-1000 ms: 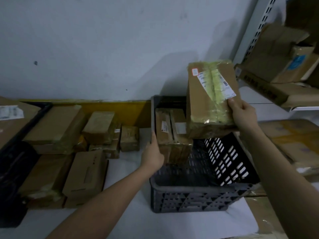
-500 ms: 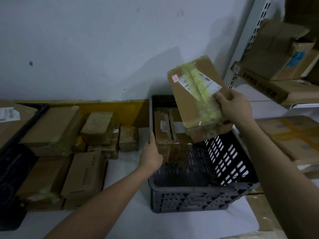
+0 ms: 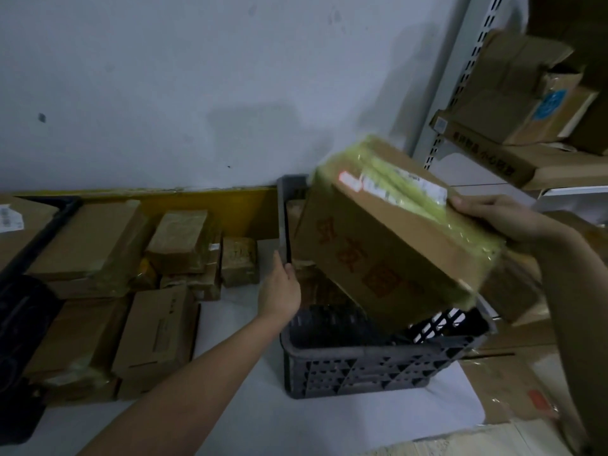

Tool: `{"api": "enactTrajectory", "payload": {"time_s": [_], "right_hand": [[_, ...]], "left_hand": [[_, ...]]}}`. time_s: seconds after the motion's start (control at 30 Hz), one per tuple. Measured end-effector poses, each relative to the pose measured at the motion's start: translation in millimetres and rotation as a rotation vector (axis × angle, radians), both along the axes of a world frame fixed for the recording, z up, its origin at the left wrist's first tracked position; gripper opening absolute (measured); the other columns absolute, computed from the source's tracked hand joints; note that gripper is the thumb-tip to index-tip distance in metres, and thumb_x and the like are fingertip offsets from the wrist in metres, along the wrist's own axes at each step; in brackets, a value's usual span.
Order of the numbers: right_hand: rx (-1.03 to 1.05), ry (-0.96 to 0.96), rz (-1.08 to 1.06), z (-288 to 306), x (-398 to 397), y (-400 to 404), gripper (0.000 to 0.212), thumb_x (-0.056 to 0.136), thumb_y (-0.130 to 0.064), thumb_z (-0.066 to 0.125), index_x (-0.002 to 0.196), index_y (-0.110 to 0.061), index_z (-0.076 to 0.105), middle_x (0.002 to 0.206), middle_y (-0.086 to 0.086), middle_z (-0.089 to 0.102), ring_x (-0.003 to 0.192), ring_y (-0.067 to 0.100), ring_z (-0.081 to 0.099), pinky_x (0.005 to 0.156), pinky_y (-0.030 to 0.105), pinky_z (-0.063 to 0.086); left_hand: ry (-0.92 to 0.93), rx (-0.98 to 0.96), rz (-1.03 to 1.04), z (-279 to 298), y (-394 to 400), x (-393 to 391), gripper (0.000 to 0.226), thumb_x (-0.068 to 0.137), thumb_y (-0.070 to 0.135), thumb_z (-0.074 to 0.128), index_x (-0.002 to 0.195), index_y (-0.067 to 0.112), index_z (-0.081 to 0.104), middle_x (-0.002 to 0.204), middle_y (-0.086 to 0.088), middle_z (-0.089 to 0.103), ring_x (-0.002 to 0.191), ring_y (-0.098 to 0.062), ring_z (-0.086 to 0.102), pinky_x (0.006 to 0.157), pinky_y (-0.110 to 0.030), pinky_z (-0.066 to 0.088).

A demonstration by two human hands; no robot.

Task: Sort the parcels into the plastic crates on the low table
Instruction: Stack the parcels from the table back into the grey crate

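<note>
My right hand [image 3: 496,222] grips a brown cardboard parcel [image 3: 388,245] wrapped in yellow tape, with a white label on top and red characters on its side. The parcel is tilted, its lower end dipping into the dark grey plastic crate [image 3: 362,370] on the white low table [image 3: 250,406]. My left hand [image 3: 281,287] holds the crate's left rim. Other parcels stand inside the crate at the back, mostly hidden by the held parcel.
Several cardboard parcels [image 3: 158,327] lie on the table left of the crate, beside a black crate [image 3: 29,245] at far left. A metal shelf [image 3: 493,149] with boxes hangs at right. More boxes [image 3: 513,383] lie right of the crate.
The right hand has tipped the parcel over and lowered it, so its lower end now enters the crate. The left hand stays on the crate's rim.
</note>
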State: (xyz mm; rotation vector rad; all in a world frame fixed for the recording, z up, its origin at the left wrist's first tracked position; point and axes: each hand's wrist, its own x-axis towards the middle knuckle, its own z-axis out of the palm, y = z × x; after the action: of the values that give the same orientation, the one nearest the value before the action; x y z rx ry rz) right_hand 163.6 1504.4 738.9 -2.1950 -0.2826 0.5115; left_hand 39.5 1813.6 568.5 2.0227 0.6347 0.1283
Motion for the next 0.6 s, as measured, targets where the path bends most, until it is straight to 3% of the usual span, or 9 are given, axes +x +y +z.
{"api": "enactTrajectory", "payload": {"time_s": [0.07,0.17,0.23,0.37,0.43,0.5,0.6], "right_hand": [[-0.097,0.009,0.069,0,4,0,0.072,0.054,-0.074,0.078,0.103,-0.022,0.075,0.103,0.008,0.076,0.087,0.025,0.073,0.076,0.031,0.052],[-0.199,0.034,0.151,0,18,16,0.086,0.041,-0.081,0.080,0.108,-0.027,0.077,0.104,-0.003,0.077,0.094,0.021,0.074,0.089,0.037,0.053],[-0.248,0.064,0.193,1,26,31,0.064,0.058,-0.067,0.081,0.109,-0.029,0.077,0.108,0.000,0.076,0.097,0.024,0.073,0.094,0.039,0.052],[-0.342,0.114,0.278,-5,45,38,0.053,0.060,-0.047,0.084,0.108,-0.026,0.075,0.100,0.002,0.077,0.087,0.021,0.074,0.071,0.028,0.056],[-0.416,0.114,0.338,-6,49,37,0.033,0.078,-0.023,0.079,0.111,-0.020,0.072,0.094,0.001,0.077,0.078,0.014,0.074,0.061,0.021,0.054],[-0.534,0.054,0.421,-5,49,39,0.031,0.087,-0.014,0.073,0.115,-0.025,0.068,0.099,-0.006,0.074,0.084,0.010,0.070,0.068,0.019,0.051],[-0.626,-0.025,0.527,0,45,50,0.033,0.090,-0.019,0.071,0.118,-0.035,0.065,0.107,-0.012,0.069,0.100,0.011,0.064,0.090,0.028,0.047]], "left_hand": [[-0.010,0.004,0.001,-1,0,0,0.054,0.108,0.033,0.022,0.159,0.018,0.008,0.157,-0.010,0.035,0.140,-0.033,0.039,0.107,-0.038,0.036],[-0.030,0.002,0.032,-8,2,4,0.051,0.108,0.031,0.023,0.157,0.020,0.018,0.151,-0.012,0.043,0.134,-0.035,0.045,0.106,-0.042,0.040],[-0.062,0.011,0.038,-15,6,4,0.048,0.106,0.027,0.027,0.154,0.022,0.027,0.140,-0.014,0.056,0.122,-0.035,0.055,0.098,-0.044,0.048],[-0.088,-0.084,0.048,-12,6,-1,0.049,0.108,0.031,0.029,0.156,0.024,0.026,0.149,-0.006,0.047,0.135,-0.030,0.046,0.107,-0.038,0.040],[-0.093,-0.179,0.072,-10,8,-2,0.049,0.108,0.031,0.029,0.156,0.023,0.024,0.156,-0.003,0.038,0.142,-0.025,0.036,0.114,-0.036,0.033],[-0.101,-0.272,0.052,-11,10,-4,0.049,0.108,0.033,0.030,0.156,0.025,0.023,0.158,0.000,0.034,0.145,-0.022,0.032,0.119,-0.040,0.028],[-0.104,-0.318,0.054,-11,10,-6,0.050,0.108,0.034,0.031,0.156,0.025,0.024,0.158,0.000,0.033,0.145,-0.022,0.032,0.119,-0.043,0.028]]}}
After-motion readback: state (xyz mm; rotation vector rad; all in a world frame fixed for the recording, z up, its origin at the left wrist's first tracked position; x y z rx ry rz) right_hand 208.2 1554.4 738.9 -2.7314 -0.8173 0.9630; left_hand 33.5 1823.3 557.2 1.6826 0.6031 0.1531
